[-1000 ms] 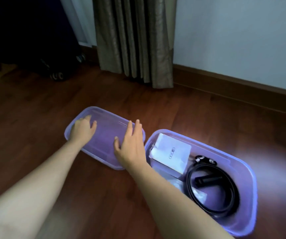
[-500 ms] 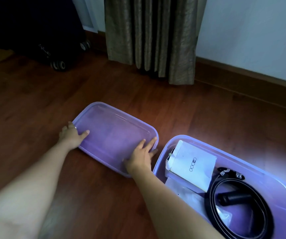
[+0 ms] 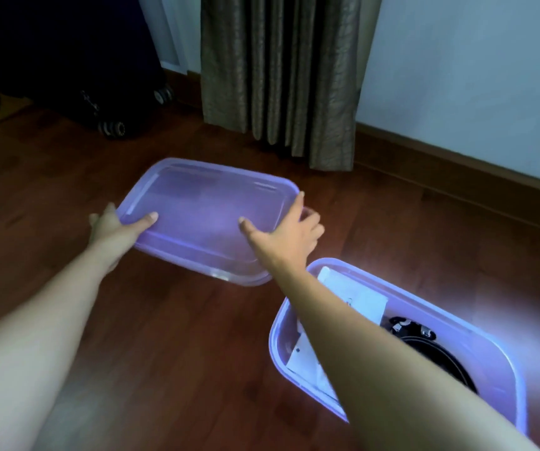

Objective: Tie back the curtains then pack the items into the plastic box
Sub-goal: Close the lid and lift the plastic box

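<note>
A translucent purple lid [image 3: 203,216] is held just above the wooden floor, tilted. My left hand [image 3: 112,229] grips its left end, thumb on top. My right hand [image 3: 285,236] grips its right end, thumb on top and fingers around the edge. The open purple plastic box [image 3: 451,323] sits at the lower right, partly hidden by my right forearm. Inside lie a white paper packet [image 3: 359,297] and a coiled black belt [image 3: 431,349]. The brown curtain [image 3: 281,76] hangs gathered at the wall behind.
A dark wheeled suitcase [image 3: 76,60] stands at the back left. A wooden skirting board [image 3: 464,170] runs along the white wall on the right. Wooden floor [image 3: 180,336] surrounds the box and lid.
Both hands moved from resting on the lid to gripping its two ends, and the lid has come up off the floor. The camera has shifted, so the box sits lower right.
</note>
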Available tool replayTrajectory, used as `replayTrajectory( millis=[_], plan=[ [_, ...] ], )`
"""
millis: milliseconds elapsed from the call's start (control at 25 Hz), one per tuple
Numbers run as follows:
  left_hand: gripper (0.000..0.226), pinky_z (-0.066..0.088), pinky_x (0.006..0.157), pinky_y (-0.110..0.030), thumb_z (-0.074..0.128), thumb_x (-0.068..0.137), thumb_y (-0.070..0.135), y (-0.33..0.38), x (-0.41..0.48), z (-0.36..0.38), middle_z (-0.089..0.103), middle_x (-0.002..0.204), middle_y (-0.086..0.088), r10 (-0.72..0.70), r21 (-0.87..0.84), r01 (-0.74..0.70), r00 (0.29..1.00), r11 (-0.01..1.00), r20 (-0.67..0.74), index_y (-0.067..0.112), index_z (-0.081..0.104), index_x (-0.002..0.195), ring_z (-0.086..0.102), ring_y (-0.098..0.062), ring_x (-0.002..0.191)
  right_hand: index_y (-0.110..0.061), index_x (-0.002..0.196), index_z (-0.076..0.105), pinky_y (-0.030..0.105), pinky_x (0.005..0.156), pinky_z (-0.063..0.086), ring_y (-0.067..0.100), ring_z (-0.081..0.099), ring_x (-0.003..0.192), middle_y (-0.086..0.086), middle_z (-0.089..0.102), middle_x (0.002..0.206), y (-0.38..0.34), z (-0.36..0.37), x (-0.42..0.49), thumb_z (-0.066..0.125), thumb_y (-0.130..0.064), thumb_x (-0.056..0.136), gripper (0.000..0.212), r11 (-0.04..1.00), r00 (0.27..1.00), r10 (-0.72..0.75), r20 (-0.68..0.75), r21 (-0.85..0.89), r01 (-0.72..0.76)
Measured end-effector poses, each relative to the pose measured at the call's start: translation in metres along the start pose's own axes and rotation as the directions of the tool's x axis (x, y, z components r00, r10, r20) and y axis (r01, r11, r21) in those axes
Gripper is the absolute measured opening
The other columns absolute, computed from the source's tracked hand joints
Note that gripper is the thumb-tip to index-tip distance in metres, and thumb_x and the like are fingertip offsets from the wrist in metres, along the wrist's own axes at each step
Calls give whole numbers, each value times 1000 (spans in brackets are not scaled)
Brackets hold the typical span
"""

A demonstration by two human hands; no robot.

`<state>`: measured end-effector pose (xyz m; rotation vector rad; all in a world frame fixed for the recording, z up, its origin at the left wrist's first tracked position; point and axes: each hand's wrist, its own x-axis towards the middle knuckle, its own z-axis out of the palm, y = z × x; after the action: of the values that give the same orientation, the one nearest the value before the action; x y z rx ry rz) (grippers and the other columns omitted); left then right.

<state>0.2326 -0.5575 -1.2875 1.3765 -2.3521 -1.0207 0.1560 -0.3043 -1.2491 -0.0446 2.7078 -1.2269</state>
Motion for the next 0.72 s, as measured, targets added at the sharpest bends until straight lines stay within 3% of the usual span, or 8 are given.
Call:
replayTrajectory(
  millis=[160,280,360,440,520,560,640,720],
  plan=[
    [55,36,89,-26,73,79,41,62,-53,8,43,121,-10,209,-171,-214,977,962,-46,11,49,119,47,-23,111,-14,150,11,39,105,24,33,25,123,15,25,140,29,-80,11,73,-52,71,107,993,978,-57,-199,86,75],
    [30,39,73,-23,70,83,29,87,-111,22,52,97,1,323,-333,-290,945,897,46,20,42,91,53,-18,86,-10,148,19,27,107,20,29,26,129,14,27,139,90,-148,-11,75,-41,74,98,989,967,-68,-244,113,98],
    [30,39,62,-20,66,86,20,88,-154,42,49,83,3,353,-391,-277,926,878,136,26,37,86,50,-14,72,-6,146,22,24,110,19,26,27,135,14,28,144,137,-176,-37,77,-36,74,95,989,966,-44,-253,126,78],
    [29,42,73,-18,59,91,13,82,-197,65,52,102,-5,355,-427,-219,895,877,272,20,41,113,55,-18,88,-5,145,23,27,113,19,23,25,139,12,27,149,180,-191,-70,76,-47,69,101,990,963,32,-266,144,7],
    [62,38,99,-24,54,94,17,73,-225,80,45,135,-7,343,-325,-219,852,920,396,11,22,146,49,-21,121,-8,146,21,29,115,20,20,25,140,8,25,152,211,-197,-98,69,-59,62,110,982,955,112,-274,179,-64],
    [67,33,107,-30,54,95,21,67,-233,85,40,145,-6,348,-222,-276,833,935,430,13,16,150,43,-22,131,-9,147,20,31,115,20,19,25,141,7,25,152,223,-198,-106,71,-55,65,107,980,955,131,-266,179,-85],
    [62,27,110,-31,53,95,21,54,-243,89,36,151,-9,372,-81,-376,820,923,435,10,23,149,36,-25,137,-8,147,18,35,117,20,20,22,142,7,22,154,239,-200,-117,76,-37,74,98,987,963,126,-236,130,-97],
    [55,28,108,-30,52,95,17,45,-253,93,39,147,-12,373,-84,-377,809,922,455,6,31,145,38,-26,135,-7,148,16,35,118,17,20,17,144,8,18,156,245,-201,-122,76,-33,76,97,992,972,110,-209,81,-95]
  ],
)
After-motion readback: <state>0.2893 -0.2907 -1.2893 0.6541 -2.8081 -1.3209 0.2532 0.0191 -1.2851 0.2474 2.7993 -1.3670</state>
